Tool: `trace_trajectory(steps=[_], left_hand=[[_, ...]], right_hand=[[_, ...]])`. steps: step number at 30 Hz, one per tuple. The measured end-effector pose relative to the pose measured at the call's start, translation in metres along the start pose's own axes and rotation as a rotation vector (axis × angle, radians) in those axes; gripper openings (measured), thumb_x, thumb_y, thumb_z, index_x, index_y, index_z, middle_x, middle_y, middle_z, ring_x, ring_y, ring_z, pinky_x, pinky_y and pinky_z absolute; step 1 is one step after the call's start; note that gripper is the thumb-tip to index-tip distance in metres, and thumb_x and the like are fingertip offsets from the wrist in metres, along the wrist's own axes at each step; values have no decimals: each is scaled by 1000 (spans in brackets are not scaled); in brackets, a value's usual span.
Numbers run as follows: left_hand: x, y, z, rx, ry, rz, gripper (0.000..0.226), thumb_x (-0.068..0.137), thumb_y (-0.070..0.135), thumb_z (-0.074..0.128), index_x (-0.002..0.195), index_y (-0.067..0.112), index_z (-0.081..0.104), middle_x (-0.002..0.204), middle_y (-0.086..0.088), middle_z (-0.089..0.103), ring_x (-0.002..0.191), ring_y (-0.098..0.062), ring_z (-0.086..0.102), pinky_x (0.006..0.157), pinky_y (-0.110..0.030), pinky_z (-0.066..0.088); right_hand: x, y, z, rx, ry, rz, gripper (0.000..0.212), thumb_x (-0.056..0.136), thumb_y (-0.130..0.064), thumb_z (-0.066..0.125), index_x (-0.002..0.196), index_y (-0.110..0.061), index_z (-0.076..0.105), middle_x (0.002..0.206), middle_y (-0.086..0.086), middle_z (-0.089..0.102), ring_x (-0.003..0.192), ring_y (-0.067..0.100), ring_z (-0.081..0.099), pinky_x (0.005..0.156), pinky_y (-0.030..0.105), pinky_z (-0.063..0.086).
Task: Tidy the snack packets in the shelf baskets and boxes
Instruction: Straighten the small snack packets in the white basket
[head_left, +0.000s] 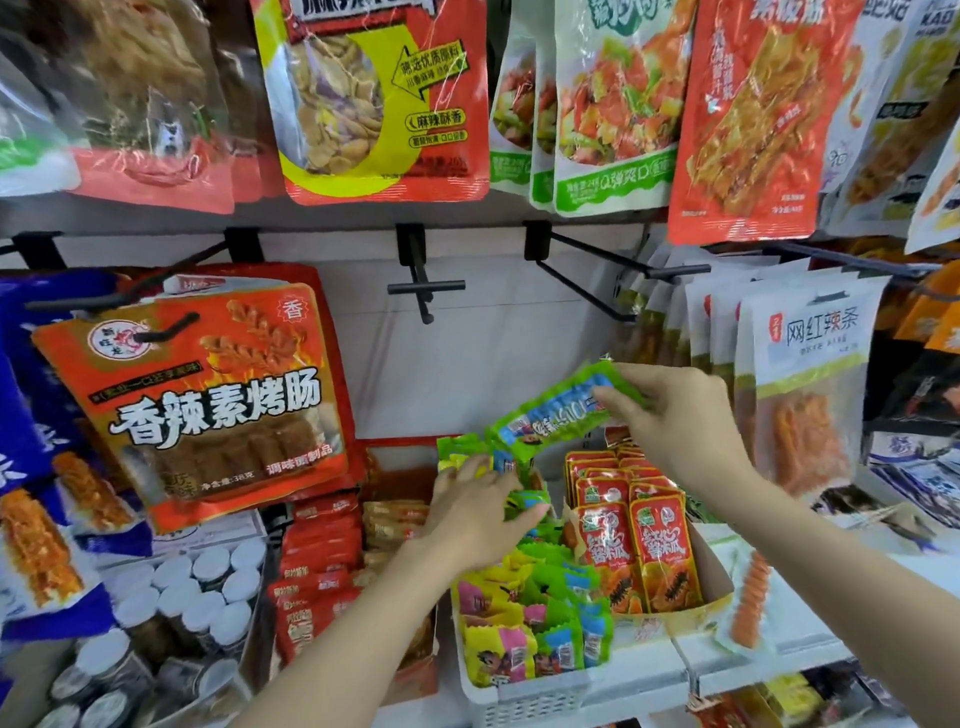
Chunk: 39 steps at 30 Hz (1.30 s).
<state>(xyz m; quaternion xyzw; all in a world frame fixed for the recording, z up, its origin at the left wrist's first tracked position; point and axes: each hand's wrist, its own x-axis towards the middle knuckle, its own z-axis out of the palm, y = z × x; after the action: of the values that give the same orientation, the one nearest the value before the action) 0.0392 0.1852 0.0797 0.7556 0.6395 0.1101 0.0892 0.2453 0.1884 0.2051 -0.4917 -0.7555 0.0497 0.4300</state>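
My right hand (675, 421) pinches a long green and blue snack packet (550, 410) by its right end and holds it above the shelf. Below it, my left hand (478, 509) reaches into a white basket (524, 696) full of small green, yellow and pink packets (530, 618); its fingers curl round a few green packets (524, 501) at the back of the pile. To the right stands a cardboard box (714, 582) with upright red papaya packets (636, 545).
Red packets (322, 566) fill a box on the left, next to white-capped jars (192, 597). Large bags hang on black pegs above; one empty peg (423, 286) juts out over the basket. More hanging bags (800, 374) crowd the right side.
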Motion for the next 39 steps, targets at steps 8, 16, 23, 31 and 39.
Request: trace_trajectory(steps=[8,16,23,31,39], left_hand=[[-17,-7,2,-158,27,11,50,92,66,41,126,35,59,144,10,51,149,-6,7,118,-46,8],[-20,-9,4,-141,52,27,51,90,69,37,123,36,60,141,9,53,148,-4,7,118,-46,8],[-21,-9,5,-140,53,26,45,93,67,36,119,36,57,146,10,48,148,-3,6,119,-46,7],[-24,-9,6,-139,89,41,42,93,65,37,114,35,58,144,11,45,147,-6,12,118,-43,9],[-14,-10,0,-85,4,35,42,93,67,35,115,37,54,157,19,27,147,-11,9,113,-47,9]], right_hand=[[-1,-8,43,-147,-310,-42,21,86,-24,73,103,-12,76,91,8,75,88,26,69,69,18,36],[8,-1,105,-401,-678,120,41,86,-37,71,123,-20,66,122,14,63,111,32,61,91,35,50],[14,15,83,-235,-636,157,24,74,-23,84,94,-12,77,95,10,74,93,20,68,82,28,53],[-3,11,114,-472,-733,20,20,85,-30,64,100,-34,76,106,2,71,101,25,65,85,30,53],[18,31,104,-142,-495,180,18,91,-26,67,101,-15,77,102,5,74,93,18,68,81,26,50]])
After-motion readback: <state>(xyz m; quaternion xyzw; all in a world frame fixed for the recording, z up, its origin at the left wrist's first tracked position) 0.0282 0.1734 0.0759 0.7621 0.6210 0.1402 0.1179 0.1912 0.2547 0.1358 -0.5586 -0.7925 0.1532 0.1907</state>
